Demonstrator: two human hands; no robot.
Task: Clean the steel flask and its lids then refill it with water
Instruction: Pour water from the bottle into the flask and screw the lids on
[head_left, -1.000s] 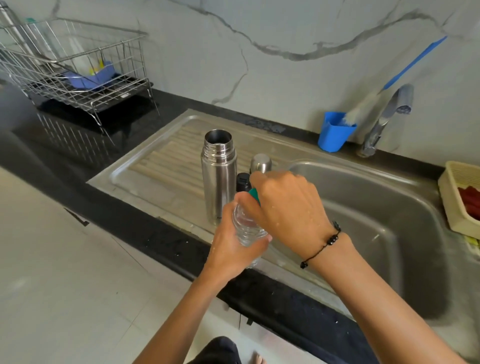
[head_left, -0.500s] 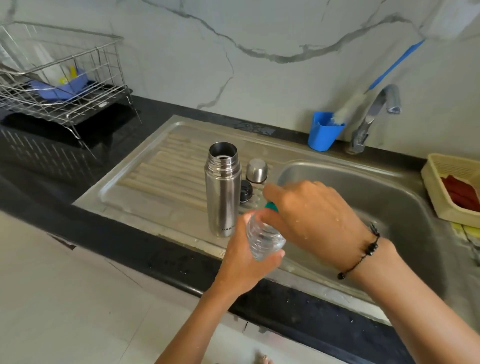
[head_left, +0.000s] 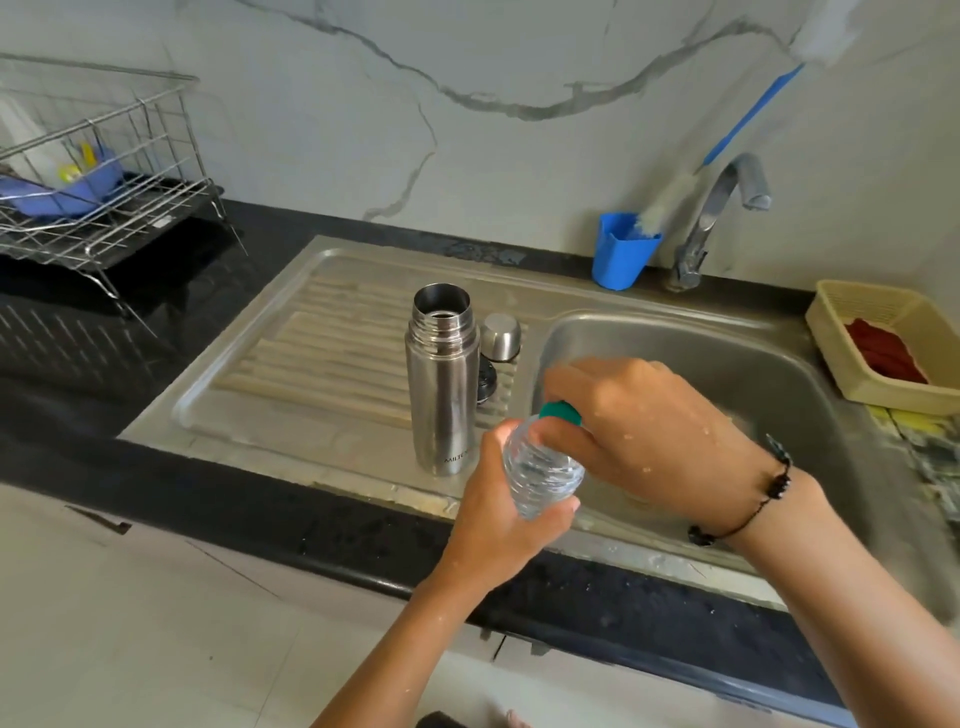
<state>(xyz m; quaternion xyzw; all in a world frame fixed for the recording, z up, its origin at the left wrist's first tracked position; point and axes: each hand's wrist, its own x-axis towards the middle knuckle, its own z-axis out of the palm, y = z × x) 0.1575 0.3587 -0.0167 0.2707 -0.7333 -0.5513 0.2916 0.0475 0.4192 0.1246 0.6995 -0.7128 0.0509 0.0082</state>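
Steel flask (head_left: 443, 379) stands open on the drainboard (head_left: 322, 358); our left hand (head_left: 501, 525) clasps the plastic bottle (head_left: 540, 470), right hand (head_left: 639, 431) pinching its green cap (head_left: 560, 411).

Flask (head_left: 443, 382) upright on the drainboard (head_left: 311, 364), left of the basin (head_left: 727, 364). Cup lid (head_left: 501, 336) just right of and behind the flask; stopper (head_left: 487, 381) beside the flask's right flank, before the cup lid. Bottle (head_left: 540, 475) in front of and right of the flask, held between left hand (head_left: 498, 525) and right hand (head_left: 644, 431), cap (head_left: 560, 410) uppermost. Holder (head_left: 621, 252) and tap (head_left: 717, 218) behind the basin. Basket (head_left: 852, 384) right of it. Rack (head_left: 93, 171) far left on the counter (head_left: 234, 499).
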